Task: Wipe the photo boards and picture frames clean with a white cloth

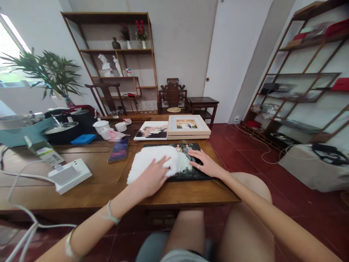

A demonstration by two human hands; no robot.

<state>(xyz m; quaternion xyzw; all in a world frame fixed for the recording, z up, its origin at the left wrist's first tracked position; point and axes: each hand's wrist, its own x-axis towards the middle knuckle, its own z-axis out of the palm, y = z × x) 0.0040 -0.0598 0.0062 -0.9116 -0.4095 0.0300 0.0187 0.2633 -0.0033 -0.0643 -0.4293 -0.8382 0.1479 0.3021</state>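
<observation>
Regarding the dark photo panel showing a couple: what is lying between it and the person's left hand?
A white cloth lies between the left hand and the photo panel, as the head view shows.

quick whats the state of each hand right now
Left hand: on the white cloth; whether gripping can't be told.
Right hand: open, resting on the photo.

Cannot see the left portion of the wedding photo panel (185,165), hidden beneath the white towel (147,156), nor the patch under the right hand (205,165). Cannot tell grip from mere pressing in the left hand (154,175). At nine o'clock from the panel, cannot identify the pixelated rectangular object (118,150); at eleven, cannot see the pixelated part of the portrait print (152,131). On the whole view's dial, lose the window (7,36) at ten, the wooden rack (302,74) at two, to the side edges.
</observation>
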